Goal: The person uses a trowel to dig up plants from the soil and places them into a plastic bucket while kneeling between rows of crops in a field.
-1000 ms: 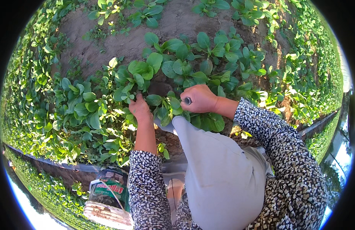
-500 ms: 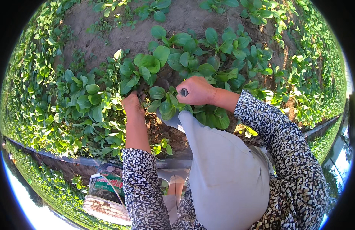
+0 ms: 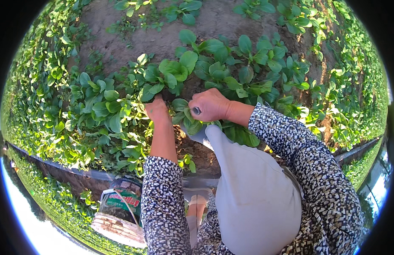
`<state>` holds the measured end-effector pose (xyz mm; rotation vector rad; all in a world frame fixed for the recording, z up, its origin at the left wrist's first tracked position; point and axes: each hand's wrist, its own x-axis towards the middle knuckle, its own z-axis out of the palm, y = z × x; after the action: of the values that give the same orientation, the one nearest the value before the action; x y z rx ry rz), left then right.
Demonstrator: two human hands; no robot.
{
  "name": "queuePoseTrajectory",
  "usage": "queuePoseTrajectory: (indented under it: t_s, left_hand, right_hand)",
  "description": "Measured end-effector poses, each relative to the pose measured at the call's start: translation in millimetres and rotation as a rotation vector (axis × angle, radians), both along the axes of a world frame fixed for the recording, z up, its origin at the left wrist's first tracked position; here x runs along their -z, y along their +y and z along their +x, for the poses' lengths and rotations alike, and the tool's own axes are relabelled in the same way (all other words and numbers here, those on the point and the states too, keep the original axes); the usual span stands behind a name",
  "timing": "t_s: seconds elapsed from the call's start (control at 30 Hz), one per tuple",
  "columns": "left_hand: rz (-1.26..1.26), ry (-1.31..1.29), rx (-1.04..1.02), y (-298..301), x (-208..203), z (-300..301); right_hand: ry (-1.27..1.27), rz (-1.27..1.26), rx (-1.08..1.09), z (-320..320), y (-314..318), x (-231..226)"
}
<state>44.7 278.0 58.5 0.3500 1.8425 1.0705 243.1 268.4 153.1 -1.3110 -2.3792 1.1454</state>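
My right hand [image 3: 210,105] is closed in a fist around a tool handle, whose round grey end [image 3: 197,111] pokes out beside the thumb. The tool's working end is hidden below the hand and leaves. Just left of it, my left hand [image 3: 157,109] is closed at the base of a leafy green plant [image 3: 173,71] with broad, rounded leaves. Leaves cover its fingertips. Between and below the two hands grows another small leafy plant [image 3: 186,114]. Bare brown soil [image 3: 194,155] shows under it.
More leafy greens crowd the left [image 3: 99,102] and the right [image 3: 252,63]. Grey-brown soil [image 3: 124,36] lies beyond. A pale edging strip [image 3: 201,182] crosses nearer me. At lower left stands a whitish bucket [image 3: 116,229] with a green-and-dark bag [image 3: 122,202]. My light grey garment [image 3: 256,195] bulges below my hands.
My right hand has moved left with the tool handle, closer to my left hand. The handle's end has tilted lower. My left hand stays at the plant's base while the view shifts slightly.
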Motion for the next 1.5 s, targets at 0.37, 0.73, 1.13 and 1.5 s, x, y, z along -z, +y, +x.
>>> queuePoseTrajectory:
  t_s: [0.37, 0.73, 1.13, 1.5]
  left_hand:
    - [-0.397, 0.780, 0.575, 41, -11, -18]
    - [-0.435, 1.180, 1.184, 18, 24, -71]
    - [-0.043, -0.301, -0.296, -27, -56, -61]
    - [0.069, -0.386, -0.481, -101, -55, -95]
  right_hand:
    - [-0.044, -0.216, 0.126, -16, 6, -6]
    - [-0.074, -0.133, -0.047, -8, 14, -11]
    - [-0.154, -0.180, -0.113, -4, 32, -21]
    - [-0.113, -0.228, -0.154, -1, 38, -28]
